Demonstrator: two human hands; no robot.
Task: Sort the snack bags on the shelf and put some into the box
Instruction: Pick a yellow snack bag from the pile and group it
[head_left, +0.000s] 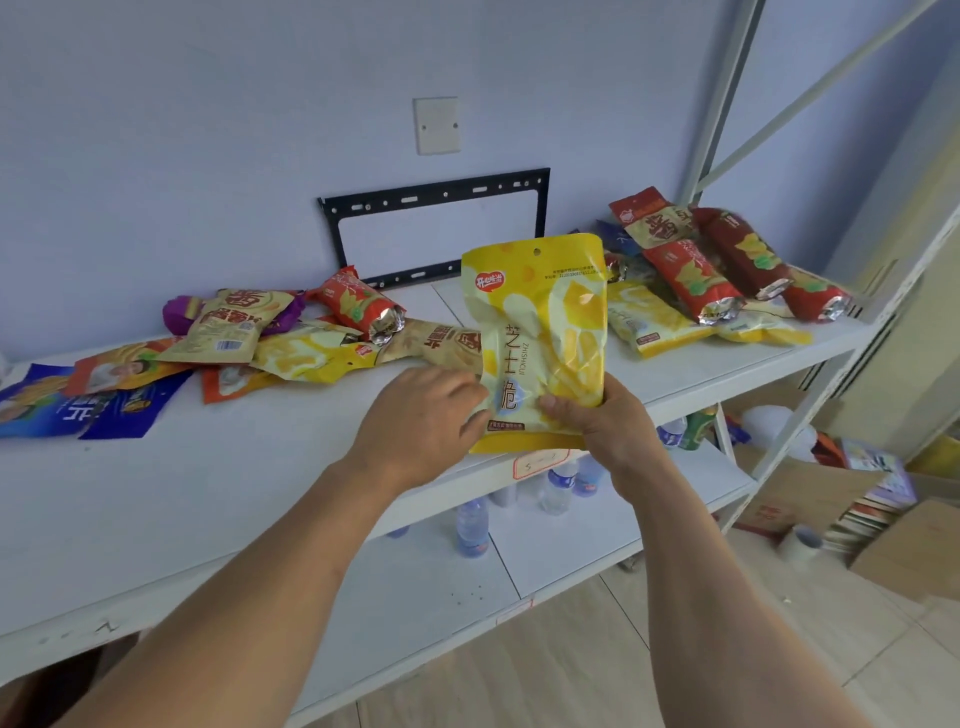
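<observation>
- A yellow snack bag (540, 332) stands upright in both hands, just above the front edge of the white shelf (182, 493), with its printed face toward the camera.
- The right hand (608, 421) grips the bag's lower right corner, thumb pressed on the front and fingers curled behind it.
- The left hand (421, 415) holds the lower left edge, its fingers bent round the side of the bag; how far they wrap behind it cannot be told.
- Just left of the grip and behind the left hand, a loose pile of bags (291, 332) lies flat on the shelf: yellow, tan, orange and purple ones overlapping, with a red tube-shaped pack (358, 304) on top.
- Farther left of the grip, near the shelf's end, lie blue bags (78, 405), partly under an orange one.
- To the right of the grip, toward the back, a second pile (706, 280) holds yellow bags under several red packs.
- Behind the held bag, a black metal bracket (436, 202) is fixed to the wall, and a white wall plate (436, 124) sits above it.
- Below the grip, on a lower shelf, stand water bottles (472, 525).
- Down and to the right of the grip, cardboard boxes (914, 551) and a stack of books (862, 514) sit on the floor.
</observation>
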